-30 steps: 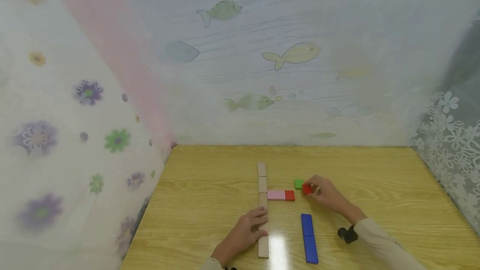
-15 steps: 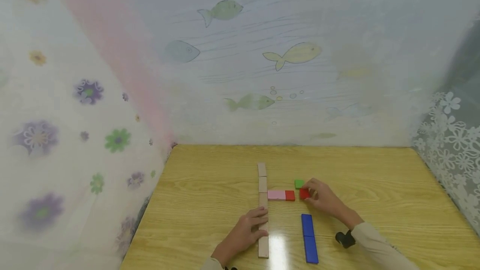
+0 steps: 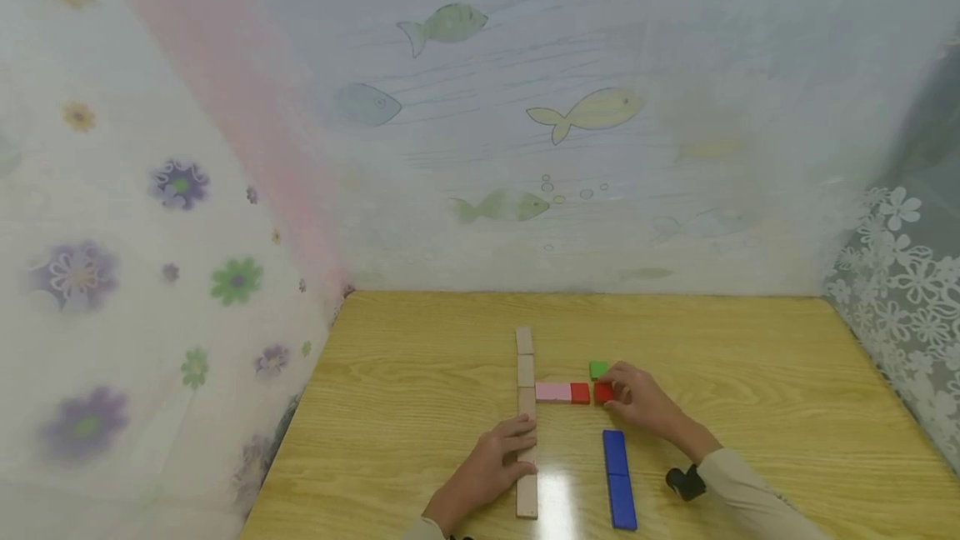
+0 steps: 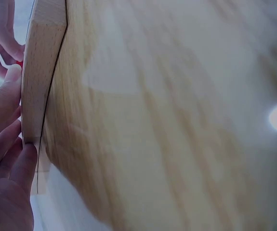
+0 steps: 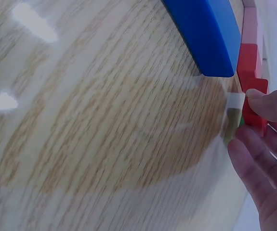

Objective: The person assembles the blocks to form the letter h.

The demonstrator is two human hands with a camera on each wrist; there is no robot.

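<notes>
My right hand pinches a red block between thumb and fingers, a small gap to the right of another red block. That block ends a short row with a pink piece, which meets the side of a long line of plain wooden blocks. Just beyond the held block lies a green block. On the wooden line rests my left hand, fingers extended across it. In the left wrist view its fingertips touch a wooden block. The right wrist view shows the held red block close up.
Two blue blocks lie end to end, nearer me, right of the wooden line. The wood-grain table meets a fish-print curtain at the back. A flower-print curtain hangs at the left.
My right hand has moved left and slightly toward me with the red block, closing much of the distance to the other red block. My left hand has stayed in place.
</notes>
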